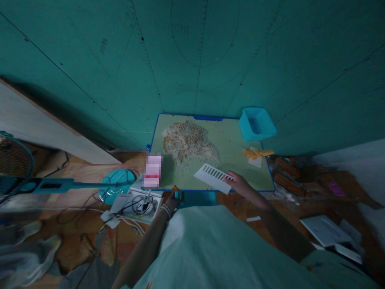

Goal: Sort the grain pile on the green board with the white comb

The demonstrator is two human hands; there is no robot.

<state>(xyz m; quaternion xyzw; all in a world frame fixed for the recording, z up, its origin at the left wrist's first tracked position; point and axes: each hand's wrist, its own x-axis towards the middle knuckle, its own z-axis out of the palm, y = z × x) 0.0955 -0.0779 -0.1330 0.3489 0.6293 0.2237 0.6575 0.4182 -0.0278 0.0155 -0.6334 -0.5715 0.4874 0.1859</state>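
Observation:
My right hand (pixel 236 182) is closed on one end of a white slotted plate (pixel 213 179), holding it tilted over the near part of a pale green, blue-edged tabletop (pixel 234 136). Left of the plate lies a spread heap of white grains mixed with round yellow-brown kernels (pixel 189 140). Down at the table's front edge, my left hand (pixel 171 201) is closed at the left end of a blue bin (pixel 197 198), which is partly hidden below the tabletop. A small orange thing (pixel 176 188) shows right above that hand.
A blue basin (pixel 258 124) stands at the back right corner, with an orange cloth-like piece (pixel 258 153) in front. A pixelated pink item (pixel 152 170) is at the left edge. Cables and a power strip (pixel 144 204) lie left; a green wall (pixel 192 60) rises behind.

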